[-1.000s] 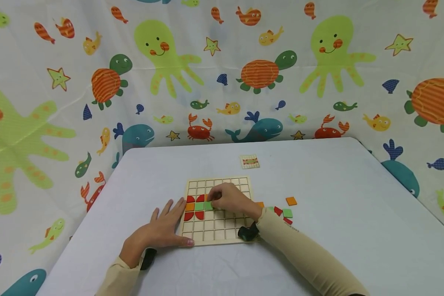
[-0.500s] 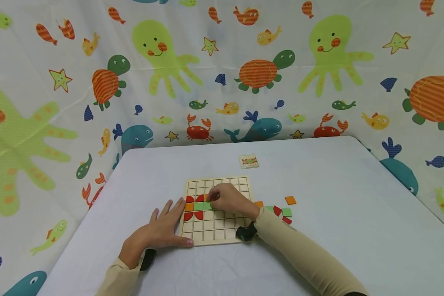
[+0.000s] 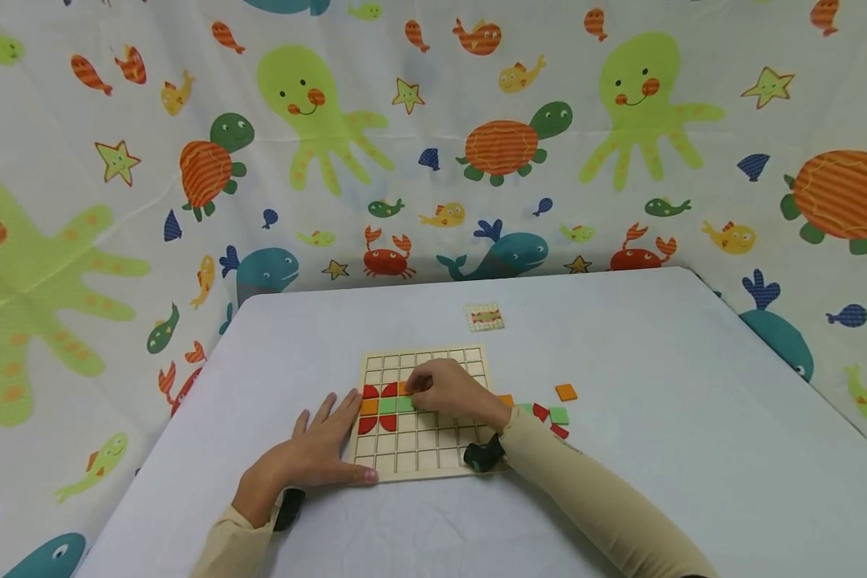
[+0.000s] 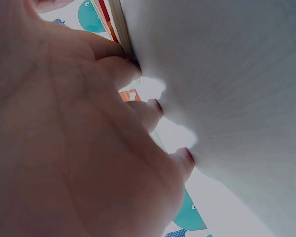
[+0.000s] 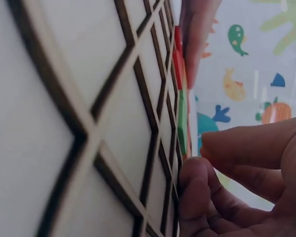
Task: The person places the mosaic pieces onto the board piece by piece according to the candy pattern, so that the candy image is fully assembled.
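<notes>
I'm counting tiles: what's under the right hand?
The grid board; an orange tile and a green tile show beside the right hand. Whatever it covers can't be seen.

1. Place type: a tabletop station screened off by cloth, consistent with a recording setup. Home, studio or lab: cannot be determined.
2. Enclosure: a hanging cloth (image 3: 448, 76), printed with octopuses, turtles, crabs and whales, borders the rear and both sides.
3. Work area: one white surface (image 3: 621, 345) adjoins the cloth.
4. Equipment: a dark wrist-worn device (image 3: 483, 455) indicates instrumented recording.
</notes>
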{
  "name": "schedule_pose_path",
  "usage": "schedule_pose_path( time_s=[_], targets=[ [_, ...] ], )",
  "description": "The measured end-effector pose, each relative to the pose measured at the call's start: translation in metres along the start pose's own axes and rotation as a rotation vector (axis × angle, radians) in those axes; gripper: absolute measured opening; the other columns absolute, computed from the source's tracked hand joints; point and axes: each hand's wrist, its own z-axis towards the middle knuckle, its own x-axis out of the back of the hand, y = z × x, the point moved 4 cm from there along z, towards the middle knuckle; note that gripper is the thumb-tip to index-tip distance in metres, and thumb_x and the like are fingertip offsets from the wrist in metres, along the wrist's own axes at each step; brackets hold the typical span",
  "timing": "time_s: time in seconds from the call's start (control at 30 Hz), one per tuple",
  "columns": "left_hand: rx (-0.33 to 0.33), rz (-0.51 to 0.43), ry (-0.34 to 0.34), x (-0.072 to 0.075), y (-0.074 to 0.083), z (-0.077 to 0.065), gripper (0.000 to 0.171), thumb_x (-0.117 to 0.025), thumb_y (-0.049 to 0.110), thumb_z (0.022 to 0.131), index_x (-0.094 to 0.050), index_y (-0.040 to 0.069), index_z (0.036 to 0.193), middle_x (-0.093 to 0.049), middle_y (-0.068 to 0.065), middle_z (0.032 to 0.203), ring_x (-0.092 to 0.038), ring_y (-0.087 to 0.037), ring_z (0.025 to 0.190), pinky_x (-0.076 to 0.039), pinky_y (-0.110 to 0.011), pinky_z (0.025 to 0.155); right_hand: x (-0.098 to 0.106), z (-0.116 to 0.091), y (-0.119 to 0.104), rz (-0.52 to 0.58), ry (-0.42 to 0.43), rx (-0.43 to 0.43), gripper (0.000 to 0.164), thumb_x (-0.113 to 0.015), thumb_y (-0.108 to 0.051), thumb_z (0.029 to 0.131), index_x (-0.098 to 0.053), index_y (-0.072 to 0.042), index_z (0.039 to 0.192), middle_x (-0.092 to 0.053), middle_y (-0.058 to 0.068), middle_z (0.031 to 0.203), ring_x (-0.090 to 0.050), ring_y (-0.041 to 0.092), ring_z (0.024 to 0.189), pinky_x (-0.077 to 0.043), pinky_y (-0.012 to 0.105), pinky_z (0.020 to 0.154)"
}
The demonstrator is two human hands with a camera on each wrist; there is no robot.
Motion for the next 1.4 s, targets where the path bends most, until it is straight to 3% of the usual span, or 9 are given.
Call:
schedule_pose_path(
  time_s=[0.2,0.37,0.47,0.63,1.0,1.4],
  targets=[
    [0.0,-0.001,-0.001,-0.001,0.0,-0.001,0.135,-0.089,0.064,0.076,-0.018,-0.001,0.17,-0.014,-0.022,0.177,-0.001,-0.052,0.16,0.002,-0.078,0.12,0.009,-0.009,0.002,0.059,0.01,-0.013,0.019,-0.072,-0.011,0.1,-0.078,-0.003,0.117,-0.073,-0.002,0.104,-0.063,0.014,0.092,-0.054,0.03,0.085],
    [-0.004,0.002,0.007,-0.001,0.0,-0.001,0.134,-0.089,0.064,0.076,-0.018,-0.001,0.17,-0.015,-0.022,0.176,-0.002,-0.052,0.16,0.002,-0.078,0.12,0.019,-0.021,0.005,0.129,0.036,-0.025,0.032,-0.067,-0.015,0.105,-0.071,0.0,0.133,-0.071,0.009,0.128,-0.065,0.026,0.119,-0.054,0.043,0.104],
    [-0.003,0.003,0.01,-0.002,0.001,-0.001,0.135,-0.09,0.064,0.075,-0.019,-0.001,0.17,-0.016,-0.022,0.176,-0.002,-0.051,0.16,0.001,-0.078,0.12,0.024,-0.028,0.009,0.174,0.03,-0.058,0.043,-0.066,-0.018,0.107,-0.063,-0.003,0.147,-0.062,0.013,0.148,-0.061,0.033,0.132,-0.051,0.05,0.11],
    [0.002,-0.001,0.008,-0.003,0.001,-0.001,0.135,-0.09,0.063,0.074,-0.018,0.0,0.17,-0.015,-0.022,0.176,0.0,-0.051,0.16,0.002,-0.077,0.12,0.033,-0.04,0.018,0.211,-0.006,-0.104,0.058,-0.064,-0.022,0.108,-0.048,-0.009,0.162,-0.045,0.014,0.166,-0.062,0.04,0.133,-0.049,0.057,0.111],
    [0.0,0.002,0.004,-0.002,0.0,0.001,0.136,-0.09,0.063,0.075,-0.017,-0.001,0.17,-0.014,-0.023,0.176,0.0,-0.051,0.16,0.003,-0.078,0.119,0.064,-0.072,0.033,0.187,-0.028,-0.114,0.065,-0.062,-0.023,0.108,-0.039,-0.007,0.167,-0.034,0.012,0.172,-0.04,0.051,0.15,-0.034,0.068,0.118],
    [0.007,-0.012,-0.001,-0.003,-0.002,0.002,0.136,-0.09,0.064,0.075,-0.016,-0.001,0.17,-0.013,-0.024,0.176,0.002,-0.051,0.16,0.005,-0.077,0.12,0.108,-0.099,0.059,0.118,0.041,-0.204,0.055,-0.066,-0.018,0.107,-0.051,-0.002,0.157,-0.053,0.022,0.157,-0.054,0.045,0.141,-0.048,0.062,0.11]
  ],
)
